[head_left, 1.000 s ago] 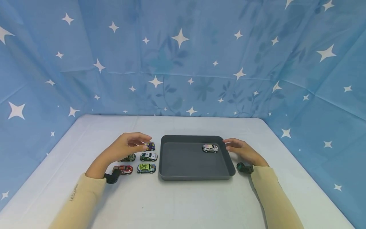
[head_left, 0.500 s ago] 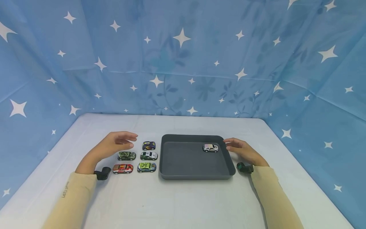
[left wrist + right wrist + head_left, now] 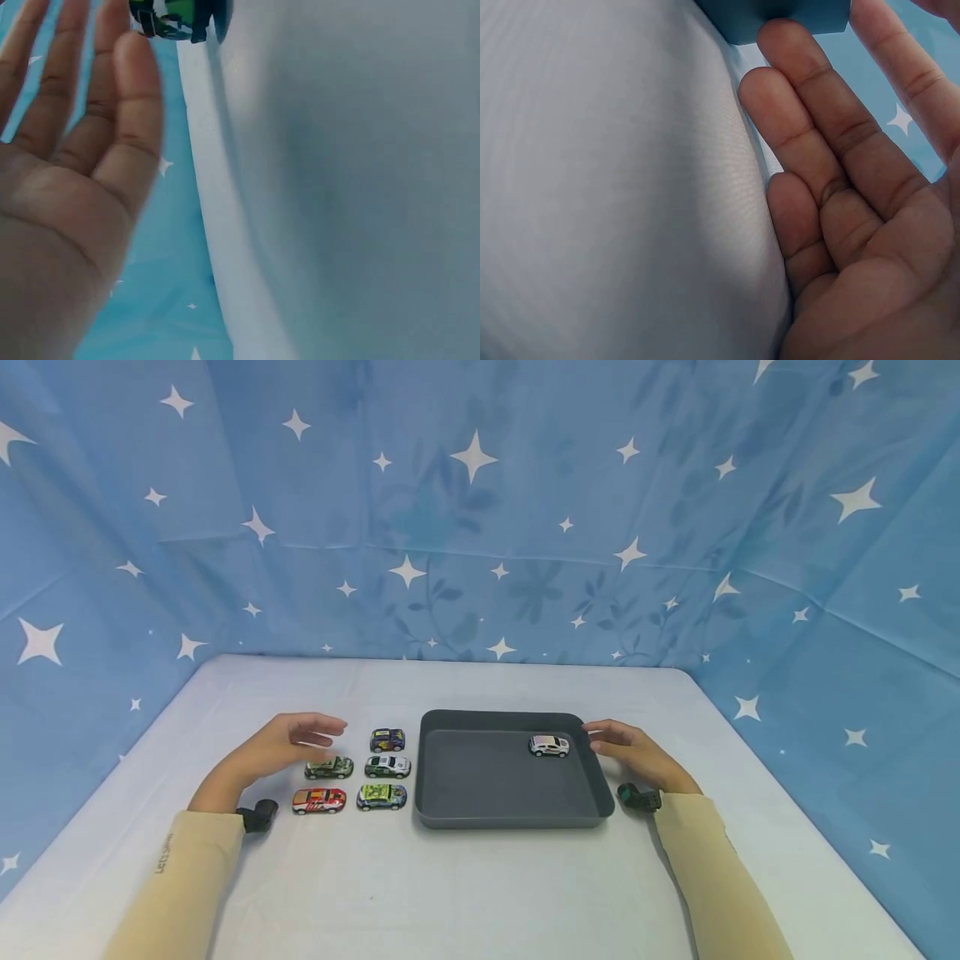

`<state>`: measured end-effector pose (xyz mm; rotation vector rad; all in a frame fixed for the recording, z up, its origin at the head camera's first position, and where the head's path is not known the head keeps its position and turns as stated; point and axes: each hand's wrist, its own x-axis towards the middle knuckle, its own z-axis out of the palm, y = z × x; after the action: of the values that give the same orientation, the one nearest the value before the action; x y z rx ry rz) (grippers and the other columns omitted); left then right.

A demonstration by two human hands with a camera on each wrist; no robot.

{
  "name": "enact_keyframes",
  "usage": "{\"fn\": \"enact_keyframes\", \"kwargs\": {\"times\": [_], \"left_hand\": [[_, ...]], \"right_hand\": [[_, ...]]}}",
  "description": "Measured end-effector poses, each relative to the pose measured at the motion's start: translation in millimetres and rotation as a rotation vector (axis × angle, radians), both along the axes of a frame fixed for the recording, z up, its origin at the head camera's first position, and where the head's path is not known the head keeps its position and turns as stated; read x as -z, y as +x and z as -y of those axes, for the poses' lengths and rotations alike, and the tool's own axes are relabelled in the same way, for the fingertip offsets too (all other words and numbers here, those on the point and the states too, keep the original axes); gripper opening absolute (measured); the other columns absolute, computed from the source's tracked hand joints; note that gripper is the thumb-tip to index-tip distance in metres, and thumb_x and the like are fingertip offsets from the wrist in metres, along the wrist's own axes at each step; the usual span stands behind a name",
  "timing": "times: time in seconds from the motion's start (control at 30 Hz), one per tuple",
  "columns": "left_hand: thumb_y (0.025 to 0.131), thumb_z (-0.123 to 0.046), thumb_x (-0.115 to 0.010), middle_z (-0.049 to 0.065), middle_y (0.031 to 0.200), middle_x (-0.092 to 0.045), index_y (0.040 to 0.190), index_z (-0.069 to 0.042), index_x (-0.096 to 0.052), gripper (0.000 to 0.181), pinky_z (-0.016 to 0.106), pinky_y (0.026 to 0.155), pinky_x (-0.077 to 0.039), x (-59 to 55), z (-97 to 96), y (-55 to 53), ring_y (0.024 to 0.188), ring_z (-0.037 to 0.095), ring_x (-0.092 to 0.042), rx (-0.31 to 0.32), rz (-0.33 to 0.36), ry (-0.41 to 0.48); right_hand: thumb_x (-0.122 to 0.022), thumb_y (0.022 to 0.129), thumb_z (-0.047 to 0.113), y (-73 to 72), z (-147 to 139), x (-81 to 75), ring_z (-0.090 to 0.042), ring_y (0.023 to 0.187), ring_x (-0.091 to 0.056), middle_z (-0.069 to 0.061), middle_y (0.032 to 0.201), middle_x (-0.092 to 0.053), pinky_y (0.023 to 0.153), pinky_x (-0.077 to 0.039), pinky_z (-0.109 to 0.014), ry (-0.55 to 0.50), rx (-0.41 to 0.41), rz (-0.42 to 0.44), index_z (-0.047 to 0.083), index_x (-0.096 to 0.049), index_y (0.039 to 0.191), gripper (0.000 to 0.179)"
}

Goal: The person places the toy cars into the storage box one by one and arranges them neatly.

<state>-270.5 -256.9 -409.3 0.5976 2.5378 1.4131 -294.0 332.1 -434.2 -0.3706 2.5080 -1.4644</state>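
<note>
My left hand (image 3: 279, 750) hovers over the green camouflage toy car (image 3: 329, 767), its fingers extended and the thumb tip overlapping the car's top edge. In the left wrist view, that car (image 3: 176, 19) shows just beyond the thumb, and the palm holds nothing. My right hand (image 3: 634, 752) lies beside the dark grey tray (image 3: 517, 821), with fingertips at its right rim. The right wrist view shows relaxed fingers (image 3: 795, 127) touching or close under the tray's wall (image 3: 780, 19). A white toy car (image 3: 549, 746) stands inside the tray, near its right back corner.
Left of the tray, more toy cars stand in two columns: a purple one (image 3: 387, 740), a white-and-green one (image 3: 387, 767), a yellow-green one (image 3: 382, 797) and a red one (image 3: 318, 801). A starry blue curtain (image 3: 465, 527) hangs behind the white table (image 3: 450, 893).
My left hand has drawn back leftward from the purple car and lowered to the green camouflage car. The right hand stays at the tray's rim.
</note>
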Motion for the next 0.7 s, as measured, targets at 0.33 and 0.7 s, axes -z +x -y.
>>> {"fn": "enact_keyframes", "kwargs": {"times": [0.33,0.7], "left_hand": [[0.094,-0.006,-0.082,0.032,0.147,-0.061,0.143,0.012,-0.060,0.056,0.060,0.111,-0.049,5.5,7.6,-0.7,0.136,0.050,-0.059,0.053,0.093,-0.050],[0.088,-0.004,-0.082,0.032,0.145,-0.063,0.139,0.011,-0.065,0.056,0.069,0.113,-0.044,7.2,13.5,0.7,0.142,0.061,-0.047,-0.006,0.144,-0.168]], "right_hand": [[-0.067,0.109,0.017,-0.7,0,1.5,-0.044,0.141,-0.053,-0.031,0.150,-0.058,0.124,-0.024,-0.072,-0.019,-0.003,0.002,-0.007,-0.055,0.150,0.049],[-0.067,0.109,0.018,-1.0,-1,1.3,-0.033,0.137,-0.059,-0.030,0.148,-0.060,0.123,-0.025,-0.073,-0.018,-0.008,-0.010,-0.007,-0.055,0.150,0.049]]}}
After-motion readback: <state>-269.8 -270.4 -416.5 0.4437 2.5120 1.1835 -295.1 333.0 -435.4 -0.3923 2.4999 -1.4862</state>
